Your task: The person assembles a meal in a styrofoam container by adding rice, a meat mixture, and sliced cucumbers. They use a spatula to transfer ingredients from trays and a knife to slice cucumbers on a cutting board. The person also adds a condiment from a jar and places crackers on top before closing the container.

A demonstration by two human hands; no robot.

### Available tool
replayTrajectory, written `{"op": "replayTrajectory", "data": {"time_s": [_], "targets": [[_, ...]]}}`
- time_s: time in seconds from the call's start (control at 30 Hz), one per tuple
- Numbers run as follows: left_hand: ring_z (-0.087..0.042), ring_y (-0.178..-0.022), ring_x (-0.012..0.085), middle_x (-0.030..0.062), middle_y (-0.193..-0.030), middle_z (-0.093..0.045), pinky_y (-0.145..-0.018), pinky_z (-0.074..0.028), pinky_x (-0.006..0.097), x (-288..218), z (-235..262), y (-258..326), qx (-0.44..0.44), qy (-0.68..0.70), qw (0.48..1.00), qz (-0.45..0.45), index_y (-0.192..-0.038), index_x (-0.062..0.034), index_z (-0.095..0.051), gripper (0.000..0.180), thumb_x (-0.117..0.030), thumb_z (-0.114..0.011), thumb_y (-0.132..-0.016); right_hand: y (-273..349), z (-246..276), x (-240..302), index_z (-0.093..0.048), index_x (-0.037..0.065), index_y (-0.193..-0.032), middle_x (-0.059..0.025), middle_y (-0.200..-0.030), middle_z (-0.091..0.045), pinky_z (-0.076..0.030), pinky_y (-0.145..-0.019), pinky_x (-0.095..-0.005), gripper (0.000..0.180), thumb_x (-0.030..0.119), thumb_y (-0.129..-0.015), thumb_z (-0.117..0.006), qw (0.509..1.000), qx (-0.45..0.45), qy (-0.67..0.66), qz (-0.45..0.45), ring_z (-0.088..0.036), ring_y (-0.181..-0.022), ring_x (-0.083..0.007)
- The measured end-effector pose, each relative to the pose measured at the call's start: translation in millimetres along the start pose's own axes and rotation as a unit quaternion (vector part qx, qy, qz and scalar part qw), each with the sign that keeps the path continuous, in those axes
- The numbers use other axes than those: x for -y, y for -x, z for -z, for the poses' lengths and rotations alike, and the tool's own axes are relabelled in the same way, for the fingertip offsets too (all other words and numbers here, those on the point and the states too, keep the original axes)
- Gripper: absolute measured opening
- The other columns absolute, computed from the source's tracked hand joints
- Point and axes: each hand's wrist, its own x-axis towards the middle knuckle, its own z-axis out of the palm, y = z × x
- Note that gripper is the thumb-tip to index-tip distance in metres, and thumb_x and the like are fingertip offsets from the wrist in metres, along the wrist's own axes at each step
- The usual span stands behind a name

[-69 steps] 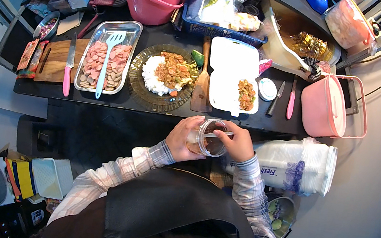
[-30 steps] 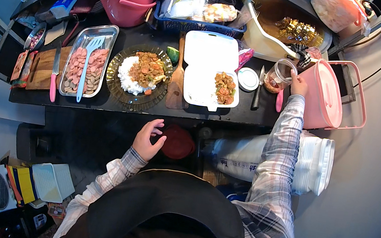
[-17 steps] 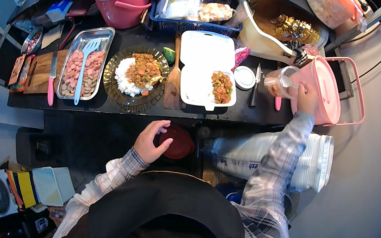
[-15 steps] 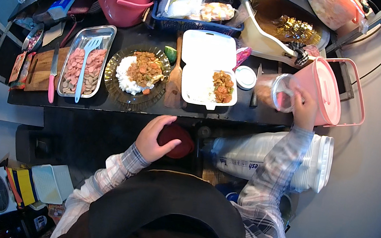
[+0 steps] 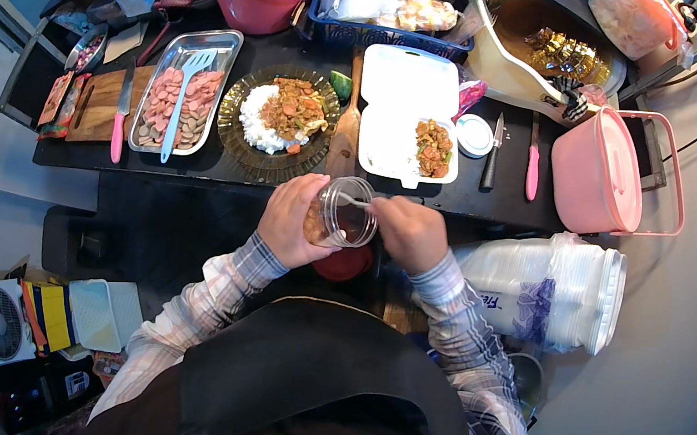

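Note:
My left hand [image 5: 288, 219] is wrapped round a clear plastic jar [image 5: 336, 223], held tilted in front of my body just off the table's near edge. The jar's mouth is open, and some brownish contents show low inside. My right hand [image 5: 409, 232] is closed on a pale spoon [image 5: 356, 202] whose visible end reaches into the jar's mouth. Beyond the jar stands an open white foam box [image 5: 366, 151] with rice and a brown meat dish. Left of it lies a glass plate [image 5: 235, 154] with rice and similar food. A round white lid [image 5: 475, 135] rests beside the box.
A tray [image 5: 232, 60] of sliced sausage holds a blue slotted turner [image 5: 177, 115]. Pink-handled knives [image 5: 117, 133] lie at both sides, with a black-handled knife [image 5: 491, 163] and wooden spatula [image 5: 344, 145]. A pink bucket [image 5: 591, 171] stands right, above bagged foam boxes [image 5: 575, 297].
My right hand has brought the jar from beside the pink bucket to my front. My left hand now holds it, and my right grips the spoon. The view has shifted slightly.

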Motion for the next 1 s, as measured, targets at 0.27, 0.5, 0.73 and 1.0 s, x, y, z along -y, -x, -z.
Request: {"op": "replayTrajectory", "data": {"time_s": [0.27, 0.5, 0.73, 1.0], "targets": [[-0.048, -0.108, 0.0325, 0.0161, -0.118, -0.047, -0.093, -0.037, 0.044, 18.1, -15.4, 12.1, -0.081, -0.014, 0.996, -0.026, -0.125, -0.0049, -0.037, 0.088, -0.021, -0.08, -0.05, 16.2, -31.6, -11.6, -0.065, -0.001, -0.085, -0.0081, -0.057, -0.058, -0.042, -0.049, -0.0269, 0.014, 0.012, -0.08, -0.063, 0.894, 0.089, -0.327, -0.292, -0.055, -0.053, -0.0122], [-0.047, -0.11, 0.0344, 0.0179, -0.121, -0.046, -0.094, -0.038, 0.044, 31.0, -31.3, 19.1, -0.125, 0.006, 0.992, -0.013, -0.125, -0.0036, -0.034, 0.093, -0.022, -0.083, -0.048, 17.5, -13.8, -25.4, -0.064, -0.001, -0.081, 0.004, -0.054, -0.05, -0.031, -0.041, -0.0179, 0.013, 0.012, -0.082, -0.062, 0.801, 0.03, -0.452, -0.393, -0.041, -0.046, -0.0023], [-0.048, -0.109, 0.0337, 0.0191, -0.12, -0.045, -0.093, -0.04, 0.041, 29.4, -36.3, 17.6, -0.122, 0.015, 0.992, 0.007, -0.127, -0.003, -0.032, 0.097, -0.024, -0.086, -0.049, 15.8, 5.0, -32.3, -0.063, 0.0, -0.078, 0.0029, -0.054, -0.05, -0.029, -0.039, -0.0177, 0.011, 0.011, -0.081, -0.062, 0.785, 0.011, -0.448, -0.428, -0.04, -0.043, -0.0026], [-0.045, -0.113, 0.0322, 0.0188, -0.123, -0.043, -0.097, -0.036, 0.04, 27.6, -38.0, 23.7, -0.096, 0.047, 0.991, 0.075, -0.128, -0.0009, -0.029, 0.103, -0.025, -0.087, -0.046, 3.4, 36.2, -61.4, -0.061, 0.001, -0.077, 0.0037, -0.052, -0.047, -0.024, -0.034, -0.0169, 0.011, 0.01, -0.081, -0.062, 0.767, -0.125, -0.454, -0.436, -0.036, -0.038, -0.002]]}}
